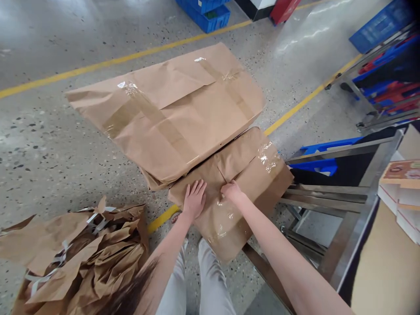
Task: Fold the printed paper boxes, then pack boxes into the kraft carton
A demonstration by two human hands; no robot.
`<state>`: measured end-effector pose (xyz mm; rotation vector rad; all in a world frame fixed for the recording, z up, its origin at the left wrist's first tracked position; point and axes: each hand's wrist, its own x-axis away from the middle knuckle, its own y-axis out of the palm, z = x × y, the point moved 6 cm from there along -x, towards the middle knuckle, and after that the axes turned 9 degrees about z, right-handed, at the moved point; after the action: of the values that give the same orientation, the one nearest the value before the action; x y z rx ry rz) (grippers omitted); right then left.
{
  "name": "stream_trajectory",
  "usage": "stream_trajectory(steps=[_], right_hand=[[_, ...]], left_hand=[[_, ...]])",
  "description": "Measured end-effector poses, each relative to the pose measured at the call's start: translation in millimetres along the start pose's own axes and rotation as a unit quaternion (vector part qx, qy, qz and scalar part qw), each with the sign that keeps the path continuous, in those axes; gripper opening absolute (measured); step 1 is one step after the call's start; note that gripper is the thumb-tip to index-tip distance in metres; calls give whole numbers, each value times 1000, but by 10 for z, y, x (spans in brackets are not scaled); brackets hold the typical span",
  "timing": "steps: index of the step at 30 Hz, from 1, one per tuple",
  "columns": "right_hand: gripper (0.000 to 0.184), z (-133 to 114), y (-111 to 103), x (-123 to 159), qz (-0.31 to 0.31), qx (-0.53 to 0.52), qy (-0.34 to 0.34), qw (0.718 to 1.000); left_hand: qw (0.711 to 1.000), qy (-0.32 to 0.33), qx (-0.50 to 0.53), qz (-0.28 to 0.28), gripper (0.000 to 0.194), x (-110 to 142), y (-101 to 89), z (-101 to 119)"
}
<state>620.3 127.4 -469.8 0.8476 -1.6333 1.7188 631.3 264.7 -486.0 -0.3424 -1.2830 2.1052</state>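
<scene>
Below me is a package wrapped in brown kraft paper [203, 218], with shiny clear tape near both ends. My left hand [194, 199] lies flat on its left part, fingers stretched out. Close to the middle, my right hand [231, 191] is closed at the paper's overlapping seam, its fingers curled against the wrap. Whether it pinches the paper's edge is hard to see, but the paper is creased right there. Just beyond stands a larger paper-wrapped package [197, 113], closed with strips of brown tape and touching or nearly touching the smaller one.
Crumpled brown paper with white strips [98, 262] is heaped at lower left. A metal-framed cart [354, 232] with cardboard on it stands close on the right. Blue crates [213, 19] sit at the back, beyond a yellow floor line [131, 58]. More wheeled racks [364, 94] stand at upper right.
</scene>
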Motion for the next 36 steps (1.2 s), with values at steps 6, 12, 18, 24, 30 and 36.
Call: stream_trajectory(steps=[6, 12, 18, 24, 30, 36], right_hand=[[26, 35, 116, 112, 74, -70, -10, 995], [21, 240, 36, 269, 178, -164, -22, 970], [24, 727, 418, 597, 254, -219, 167, 927], [41, 476, 719, 717, 263, -198, 176, 928], [49, 311, 106, 288, 259, -104, -13, 960], [23, 289, 50, -44, 119, -7, -64, 991]], left_hand=[[999, 35, -10, -20, 47, -88, 36, -77], [999, 26, -34, -20, 49, -101, 42, -51], [998, -12, -57, -1, 52, -69, -11, 71], [998, 7, -69, 11, 49, -79, -13, 178], [993, 100, -58, -19, 50, -380, 58, 327], [990, 122, -55, -49, 50, -510, 97, 246]])
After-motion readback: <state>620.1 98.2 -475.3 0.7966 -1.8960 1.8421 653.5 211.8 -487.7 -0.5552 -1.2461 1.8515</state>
